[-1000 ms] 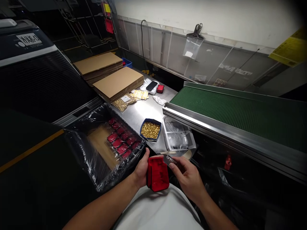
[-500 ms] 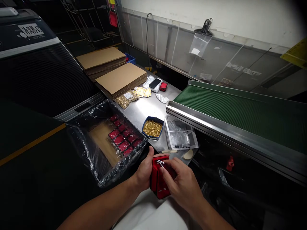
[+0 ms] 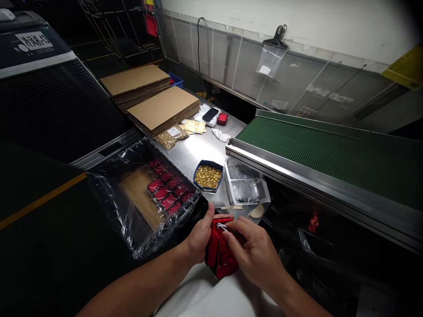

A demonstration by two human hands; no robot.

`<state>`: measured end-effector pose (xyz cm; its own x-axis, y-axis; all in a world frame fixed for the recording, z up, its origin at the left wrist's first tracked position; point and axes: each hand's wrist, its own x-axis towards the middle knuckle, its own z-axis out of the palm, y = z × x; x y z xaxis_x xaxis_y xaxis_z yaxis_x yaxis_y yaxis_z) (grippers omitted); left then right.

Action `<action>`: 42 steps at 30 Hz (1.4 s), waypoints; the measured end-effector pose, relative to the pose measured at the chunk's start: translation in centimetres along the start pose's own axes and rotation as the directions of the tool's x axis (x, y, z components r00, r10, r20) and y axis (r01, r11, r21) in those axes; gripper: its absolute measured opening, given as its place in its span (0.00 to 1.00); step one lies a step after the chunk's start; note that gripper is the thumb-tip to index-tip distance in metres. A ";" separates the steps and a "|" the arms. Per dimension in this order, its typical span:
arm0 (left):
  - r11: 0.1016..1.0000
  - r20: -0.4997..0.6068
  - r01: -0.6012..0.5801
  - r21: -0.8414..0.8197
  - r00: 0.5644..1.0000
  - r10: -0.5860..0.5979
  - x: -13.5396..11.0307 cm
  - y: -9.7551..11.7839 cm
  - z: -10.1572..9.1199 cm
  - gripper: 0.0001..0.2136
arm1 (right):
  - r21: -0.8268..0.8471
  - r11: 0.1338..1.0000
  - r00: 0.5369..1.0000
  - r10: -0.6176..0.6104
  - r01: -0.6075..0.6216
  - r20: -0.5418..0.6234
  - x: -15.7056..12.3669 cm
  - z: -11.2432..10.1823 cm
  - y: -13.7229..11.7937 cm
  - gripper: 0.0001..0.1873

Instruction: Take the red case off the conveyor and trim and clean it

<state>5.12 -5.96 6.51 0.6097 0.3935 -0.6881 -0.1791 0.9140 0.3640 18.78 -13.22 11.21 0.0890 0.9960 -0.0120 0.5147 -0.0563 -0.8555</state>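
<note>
My left hand grips a red plastic case by its left edge, close to my body. My right hand lies over the case's right side, fingers pinched on a small thin clear or silvery piece at the case's top. A blue tray of small gold parts stands on the steel table just beyond my hands. To its right is a clear plastic tray with clear bags.
A box lined with black plastic film holds rows of red cases at my left. Flat cardboard stacks, bags of gold parts, a phone and a white cloth lie farther back. A green conveyor belt runs on the right.
My right hand moved from beside the case onto its top, bringing the small piece to the case. The case tilted and dropped slightly toward me.
</note>
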 end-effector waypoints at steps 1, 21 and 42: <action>0.999 0.019 0.029 -0.023 0.999 -0.029 -0.1 0.0 0.1 0.32 | -0.009 1.000 0.999 -0.029 0.029 -0.014 -0.1 -0.3 0.2 0.05; 0.952 0.340 0.266 -0.150 0.918 -0.203 -1.4 0.5 1.8 0.35 | -0.477 0.756 0.881 -0.465 0.448 0.091 0.3 -1.1 0.8 0.16; 0.967 -0.041 0.042 -0.249 0.998 -0.054 -0.3 -0.5 2.6 0.33 | -0.018 0.901 0.797 -0.392 0.433 -0.459 -2.4 1.4 0.9 0.12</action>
<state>7.01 -6.83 8.18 0.5864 0.3475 -0.7317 -0.3404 0.9254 0.1668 17.79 -15.57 9.77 0.2602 0.7840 0.5636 0.5180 0.3793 -0.7667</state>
